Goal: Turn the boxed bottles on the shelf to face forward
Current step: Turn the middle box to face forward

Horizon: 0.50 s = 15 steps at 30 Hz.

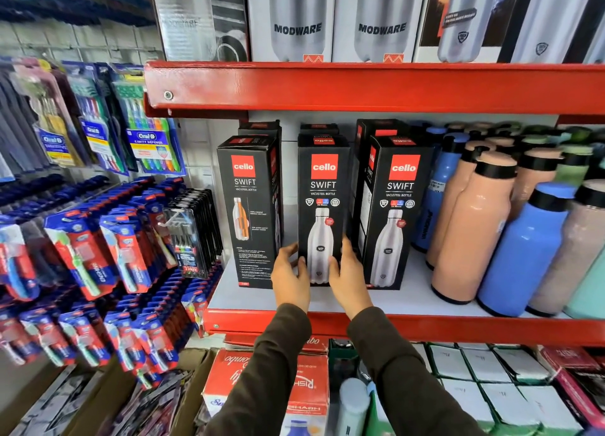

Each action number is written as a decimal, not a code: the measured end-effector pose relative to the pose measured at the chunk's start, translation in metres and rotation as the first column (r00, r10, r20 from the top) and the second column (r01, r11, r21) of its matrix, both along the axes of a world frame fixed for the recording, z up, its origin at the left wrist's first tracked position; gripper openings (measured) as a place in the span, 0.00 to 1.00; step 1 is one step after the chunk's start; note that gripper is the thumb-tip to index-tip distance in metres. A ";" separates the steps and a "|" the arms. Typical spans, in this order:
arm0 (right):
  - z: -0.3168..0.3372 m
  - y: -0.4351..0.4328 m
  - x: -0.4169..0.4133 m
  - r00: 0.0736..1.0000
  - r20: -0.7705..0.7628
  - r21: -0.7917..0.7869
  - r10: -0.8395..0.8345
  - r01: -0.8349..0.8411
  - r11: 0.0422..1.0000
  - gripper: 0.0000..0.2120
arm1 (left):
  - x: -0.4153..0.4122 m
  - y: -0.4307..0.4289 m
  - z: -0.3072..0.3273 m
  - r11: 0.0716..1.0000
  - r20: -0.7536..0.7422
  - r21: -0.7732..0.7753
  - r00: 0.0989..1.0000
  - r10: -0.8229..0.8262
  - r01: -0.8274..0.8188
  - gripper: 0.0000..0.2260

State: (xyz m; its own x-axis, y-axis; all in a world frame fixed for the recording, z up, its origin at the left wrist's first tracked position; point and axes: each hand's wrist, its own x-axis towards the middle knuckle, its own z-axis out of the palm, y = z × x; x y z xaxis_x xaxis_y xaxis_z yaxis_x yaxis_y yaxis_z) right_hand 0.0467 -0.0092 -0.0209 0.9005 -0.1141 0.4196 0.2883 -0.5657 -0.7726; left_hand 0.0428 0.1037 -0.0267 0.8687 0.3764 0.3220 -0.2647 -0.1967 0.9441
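From the head camera, the middle box (322,206) stands upright on the white shelf (409,299), its long axis vertical, and both hands clasp its lower end. The left hand (289,277) presses the box's left edge with the fingers curled round the corner; the right hand (348,277) wraps the right edge, thumb on the front panel. So the grip holds the box from both sides, low down, with most of the box rising above the hands.

Its front panel, with the red logo and the steel bottle picture, looks squarely forward, so this one seems nearly or fully turned. Just left of the grip stands the left box (250,213), apart from the held one by a narrow gap. It shows a panel with a cutaway drawing and small print, not the bottle picture, so it probably needs a turn about its vertical axis; the left hand is the nearer one. Just right of the grip, the right box (394,213) faces forward at a slight angle, its side panel showing.

The boxes are glossy black card, tall square prisms with sharp edges, light and likely to tip if pushed high up. Further right stand smooth rounded loose bottles (471,226) in peach and blue.
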 end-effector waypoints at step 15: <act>-0.009 0.006 -0.028 0.982 0.138 0.228 -0.128 0.094 0.969 0.16 | -0.020 0.003 0.000 0.998 0.076 -0.002 0.996 -0.055 0.055 0.19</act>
State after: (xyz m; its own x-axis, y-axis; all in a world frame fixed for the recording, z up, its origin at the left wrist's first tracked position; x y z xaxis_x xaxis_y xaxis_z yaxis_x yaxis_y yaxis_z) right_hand 0.0184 -0.0032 -0.0302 0.8050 -0.3146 0.5030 0.3560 -0.4220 -0.8338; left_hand 0.0232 0.1064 -0.0264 0.8614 0.3300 0.3861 -0.3455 -0.1764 0.9217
